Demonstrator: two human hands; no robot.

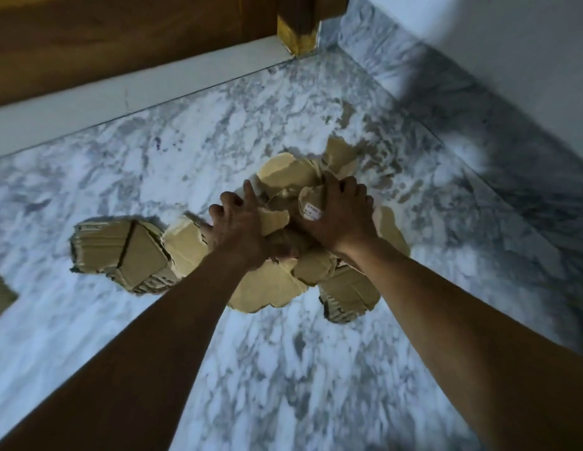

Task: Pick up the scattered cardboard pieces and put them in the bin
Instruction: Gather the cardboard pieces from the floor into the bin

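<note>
Two hands grasping cardboard pieces (287, 172) heaped on a marble floor (283, 369)
The left hand (241, 229) and right hand (340, 216) sit side by side on the heap, fingers curled round torn pieces. A folded cardboard slab (121, 252) lies just left; another scrap (0, 294) at the left edge. Beyond stands wooden furniture (121, 37)

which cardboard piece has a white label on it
The crumpled piece gripped by the right hand, atop the pile; the rest show only plain brown.

Marble floor (283, 369) – grey-veined; dark wooden furniture (121, 37) and pale wall (511, 34) behind.
</note>
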